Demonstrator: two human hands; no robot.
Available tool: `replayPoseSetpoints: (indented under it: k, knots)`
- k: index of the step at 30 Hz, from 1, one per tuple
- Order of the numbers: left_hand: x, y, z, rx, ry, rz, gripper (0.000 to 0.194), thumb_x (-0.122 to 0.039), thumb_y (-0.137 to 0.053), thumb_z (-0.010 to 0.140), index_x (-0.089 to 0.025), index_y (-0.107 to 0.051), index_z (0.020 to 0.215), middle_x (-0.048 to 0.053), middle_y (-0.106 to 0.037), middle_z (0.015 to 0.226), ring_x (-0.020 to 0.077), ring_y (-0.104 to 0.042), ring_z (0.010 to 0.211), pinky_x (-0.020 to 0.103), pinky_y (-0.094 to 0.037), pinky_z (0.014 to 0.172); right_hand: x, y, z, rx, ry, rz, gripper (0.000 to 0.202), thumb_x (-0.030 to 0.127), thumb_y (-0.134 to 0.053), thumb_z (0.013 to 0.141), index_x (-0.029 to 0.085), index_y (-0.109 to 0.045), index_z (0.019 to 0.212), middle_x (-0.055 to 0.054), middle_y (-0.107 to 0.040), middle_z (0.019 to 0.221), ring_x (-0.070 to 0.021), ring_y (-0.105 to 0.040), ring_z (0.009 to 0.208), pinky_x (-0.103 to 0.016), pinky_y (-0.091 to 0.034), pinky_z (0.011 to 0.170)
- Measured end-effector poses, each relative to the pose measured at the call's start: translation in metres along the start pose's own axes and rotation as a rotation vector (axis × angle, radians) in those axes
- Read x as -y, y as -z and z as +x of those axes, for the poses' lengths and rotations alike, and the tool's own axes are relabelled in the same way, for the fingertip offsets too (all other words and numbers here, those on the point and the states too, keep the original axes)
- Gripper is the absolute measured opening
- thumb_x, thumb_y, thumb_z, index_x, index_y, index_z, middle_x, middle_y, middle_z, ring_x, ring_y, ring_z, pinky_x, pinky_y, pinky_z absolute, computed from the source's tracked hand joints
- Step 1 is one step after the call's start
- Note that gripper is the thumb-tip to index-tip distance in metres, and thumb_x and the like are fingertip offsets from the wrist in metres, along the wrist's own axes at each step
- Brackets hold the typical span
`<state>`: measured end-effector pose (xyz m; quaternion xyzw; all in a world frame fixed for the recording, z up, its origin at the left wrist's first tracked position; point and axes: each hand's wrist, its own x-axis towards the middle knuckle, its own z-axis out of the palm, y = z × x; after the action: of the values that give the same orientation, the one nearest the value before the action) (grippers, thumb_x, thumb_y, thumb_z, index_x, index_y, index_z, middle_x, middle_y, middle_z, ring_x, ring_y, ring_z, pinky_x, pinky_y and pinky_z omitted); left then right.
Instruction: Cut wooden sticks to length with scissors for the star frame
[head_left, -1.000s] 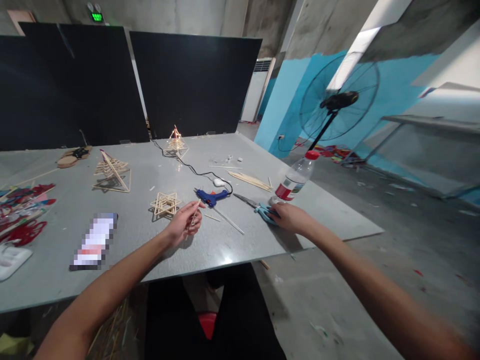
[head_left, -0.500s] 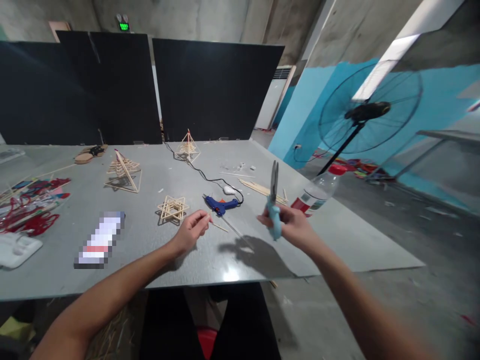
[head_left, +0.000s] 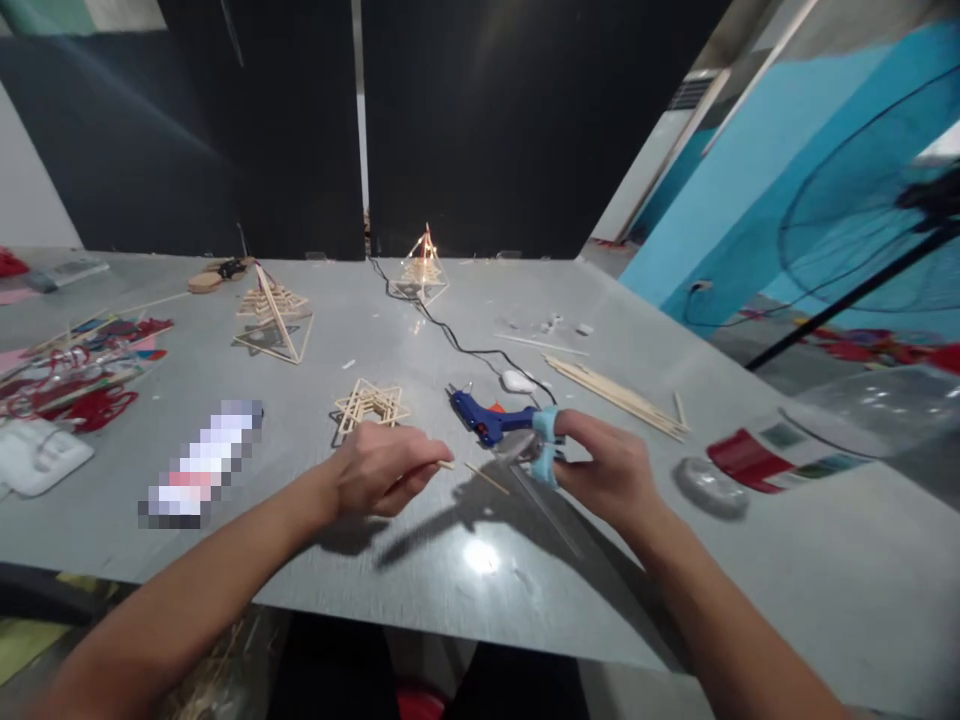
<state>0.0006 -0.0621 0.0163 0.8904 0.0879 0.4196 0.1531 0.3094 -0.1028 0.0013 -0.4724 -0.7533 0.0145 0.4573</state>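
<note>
My left hand [head_left: 386, 468] is closed in a pinch on a thin wooden stick [head_left: 447, 464], of which only a short end shows past the fingertips. My right hand [head_left: 611, 470] grips light-blue-handled pliers [head_left: 546, 450], their metal head pointing left toward that stick. Just right of the left fingertips, a separate short stick piece [head_left: 487, 479] appears over the table. Behind the hands lies a blue glue gun [head_left: 491, 418], with a clear glue stick [head_left: 551, 515] slanting toward me. A star-shaped stick frame [head_left: 371, 408] rests beyond my left hand.
Two stick pyramids, one at left [head_left: 274, 315] and one farther back [head_left: 424, 270], stand on the table. Loose sticks [head_left: 615, 395] and a bottle [head_left: 787, 455] are at right. A phone [head_left: 202, 465] and red craft scraps [head_left: 97, 385] lie left.
My view has tilted down and turned left. The pliers have swung from upright to pointing left, nearer my left hand. A stick piece now shows apart from the left fingers.
</note>
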Motion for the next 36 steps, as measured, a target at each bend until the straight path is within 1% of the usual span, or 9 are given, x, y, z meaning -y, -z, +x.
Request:
replayPoseSetpoints:
  k: [2, 5, 8, 10, 14, 18, 23, 31, 36]
  knots:
    - [0.005, 0.001, 0.003, 0.003, -0.105, 0.019, 0.020, -0.018, -0.056, 0.095, -0.023, -0.066, 0.112, -0.003, -0.062, 0.071, 0.0124, -0.054, 0.058, 0.025, -0.038, 0.055, -0.003, -0.002, -0.003, -0.006, 0.043, -0.005, 0.008, 0.020, -0.064, 0.077, 0.026, -0.063, 0.082, 0.000, -0.069, 0.075, -0.0171, -0.063, 0.064, -0.028, -0.048, 0.062]
    - [0.005, 0.002, 0.008, -0.020, -0.259, 0.125, 0.019, -0.014, -0.050, 0.097, -0.021, -0.059, 0.113, -0.005, -0.056, 0.069, 0.0115, -0.050, 0.055, 0.025, -0.036, 0.052, 0.001, -0.004, -0.001, -0.034, 0.160, -0.020, 0.019, 0.012, -0.063, 0.076, 0.026, -0.062, 0.088, 0.002, -0.070, 0.081, -0.0154, -0.067, 0.071, -0.025, -0.050, 0.066]
    - [0.000, 0.004, 0.011, -0.031, -0.300, 0.170, 0.017, -0.012, -0.047, 0.098, -0.020, -0.056, 0.111, -0.005, -0.055, 0.067, 0.0121, -0.052, 0.054, 0.026, -0.036, 0.050, 0.007, -0.004, 0.003, -0.062, 0.316, -0.074, 0.025, 0.005, -0.062, 0.079, 0.026, -0.058, 0.093, 0.002, -0.068, 0.081, -0.0134, -0.065, 0.069, -0.023, -0.050, 0.064]
    - [-0.003, 0.005, 0.011, -0.012, -0.307, 0.202, 0.016, -0.013, -0.046, 0.098, -0.019, -0.055, 0.110, -0.004, -0.057, 0.068, 0.0129, -0.054, 0.055, 0.028, -0.038, 0.049, 0.010, -0.004, 0.003, -0.045, 0.360, -0.092, 0.025, 0.005, -0.063, 0.081, 0.026, -0.056, 0.094, 0.003, -0.065, 0.078, -0.0128, -0.064, 0.066, -0.022, -0.050, 0.062]
    - [-0.003, 0.005, 0.011, -0.005, -0.343, 0.241, 0.015, -0.016, -0.043, 0.101, -0.019, -0.055, 0.110, -0.003, -0.056, 0.067, 0.0142, -0.054, 0.054, 0.029, -0.037, 0.046, 0.011, -0.005, 0.001, -0.015, 0.361, -0.078, 0.025, 0.005, -0.061, 0.082, 0.026, -0.054, 0.093, 0.003, -0.066, 0.077, -0.0131, -0.064, 0.064, -0.022, -0.051, 0.060]
    - [-0.003, 0.005, 0.012, -0.003, -0.369, 0.246, 0.016, -0.012, -0.044, 0.099, -0.017, -0.055, 0.109, -0.002, -0.057, 0.067, 0.0150, -0.053, 0.054, 0.031, -0.037, 0.047, 0.014, -0.006, 0.001, -0.008, 0.364, -0.095, 0.026, 0.003, -0.056, 0.080, 0.026, -0.054, 0.093, 0.003, -0.064, 0.075, -0.0130, -0.063, 0.061, -0.022, -0.049, 0.056]
    - [-0.005, 0.005, 0.014, -0.047, -0.378, 0.266, 0.013, -0.015, -0.044, 0.101, -0.018, -0.055, 0.107, -0.004, -0.055, 0.066, 0.0137, -0.052, 0.053, 0.029, -0.035, 0.047, 0.018, -0.005, 0.003, -0.018, 0.370, -0.119, 0.026, 0.003, -0.056, 0.079, 0.026, -0.053, 0.090, 0.004, -0.063, 0.071, -0.0120, -0.060, 0.056, -0.022, -0.045, 0.052]
    - [-0.003, 0.004, 0.013, -0.061, -0.381, 0.300, 0.014, -0.018, -0.041, 0.104, -0.019, -0.055, 0.105, -0.005, -0.055, 0.066, 0.0127, -0.053, 0.053, 0.028, -0.037, 0.047, 0.010, -0.004, -0.003, 0.000, 0.356, -0.116, 0.024, 0.004, -0.058, 0.083, 0.025, -0.058, 0.095, 0.002, -0.069, 0.078, -0.0134, -0.067, 0.065, -0.022, -0.051, 0.061]
    - [-0.003, 0.004, 0.013, -0.075, -0.382, 0.313, 0.016, -0.018, -0.040, 0.105, -0.019, -0.056, 0.107, -0.004, -0.055, 0.067, 0.0124, -0.053, 0.054, 0.027, -0.037, 0.048, 0.014, -0.003, -0.001, -0.002, 0.364, -0.101, 0.027, 0.001, -0.057, 0.080, 0.025, -0.059, 0.093, 0.003, -0.070, 0.078, -0.0126, -0.067, 0.064, -0.021, -0.049, 0.060]
